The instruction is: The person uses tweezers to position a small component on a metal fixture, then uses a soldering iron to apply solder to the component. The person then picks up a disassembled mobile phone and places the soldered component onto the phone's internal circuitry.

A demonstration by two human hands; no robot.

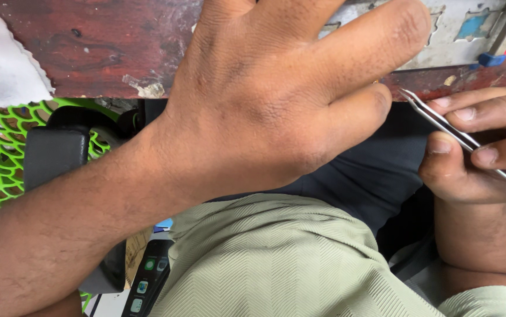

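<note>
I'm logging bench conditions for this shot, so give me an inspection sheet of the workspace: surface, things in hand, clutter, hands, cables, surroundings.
Surface: dark red worn wooden bench, scuffed, with a pale chip at its near edge.
Job's things: metal tweezers, tip pointing towards the left thumb.
Clutter: white cloth at the left; grey panel with a blue patch; small blue piece.
Hands: left hand spread over the bench edge, holding nothing visible; right hand pinches the tweezers.
Cables: nothing seen.
Surroundings: green lattice plastic chair, black armrest, dark handheld device with coloured buttons, pale green garment.
</note>
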